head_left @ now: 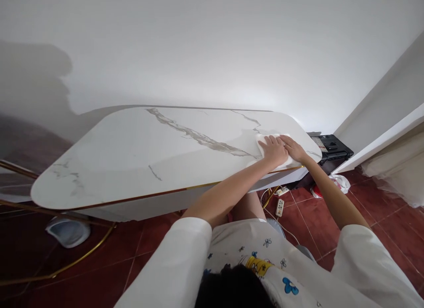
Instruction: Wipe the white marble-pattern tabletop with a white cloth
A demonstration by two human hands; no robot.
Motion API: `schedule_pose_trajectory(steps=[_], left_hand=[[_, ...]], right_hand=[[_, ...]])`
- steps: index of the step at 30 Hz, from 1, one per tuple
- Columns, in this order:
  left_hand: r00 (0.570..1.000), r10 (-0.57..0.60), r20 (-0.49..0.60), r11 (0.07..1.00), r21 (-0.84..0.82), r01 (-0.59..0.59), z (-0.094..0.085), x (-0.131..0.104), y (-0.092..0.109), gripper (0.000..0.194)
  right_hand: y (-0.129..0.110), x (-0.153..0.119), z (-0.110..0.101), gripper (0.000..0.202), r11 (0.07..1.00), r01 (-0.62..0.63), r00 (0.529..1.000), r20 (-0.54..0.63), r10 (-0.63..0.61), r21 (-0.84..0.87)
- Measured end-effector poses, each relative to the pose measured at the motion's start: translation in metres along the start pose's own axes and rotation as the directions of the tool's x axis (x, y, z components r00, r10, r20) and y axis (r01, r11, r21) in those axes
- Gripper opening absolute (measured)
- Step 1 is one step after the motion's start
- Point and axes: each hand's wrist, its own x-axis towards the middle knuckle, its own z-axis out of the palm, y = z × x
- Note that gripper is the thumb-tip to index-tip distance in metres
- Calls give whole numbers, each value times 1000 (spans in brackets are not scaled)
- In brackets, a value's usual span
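pressing white cloth (292, 161) onto tabletop (132, 153), right of frame centre, with left hand (274, 150) palm-down, fingers slightly spread, right hand (293, 148) flat alongside, touching. likely wiping step; for next stroke, hold cloth flat, press evenly.

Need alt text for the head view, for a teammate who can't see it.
A person's left hand and right hand rest close together on a white cloth near the right end of a white, grey-veined tabletop. A pale wall stands behind; a black case sits beyond that end, above red floor tiles.
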Motion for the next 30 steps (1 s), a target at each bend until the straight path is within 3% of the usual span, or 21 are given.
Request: schedule_pose_trajectory(steps=[10, 20, 30], left_hand=[[996, 4, -87, 1000, -17, -6, -1, 75, -45, 48], [996, -21, -90, 999, -36, 17, -2, 140, -77, 49], [994, -44, -96, 999, -6, 44, -7, 187, -106, 50]], right_hand=[[17, 86, 16, 55, 990, -135, 991, -19, 136, 38], [27, 153, 25, 55, 985, -157, 987, -26, 160, 71], [35, 211, 34, 55, 988, -141, 988, -55, 145, 58]])
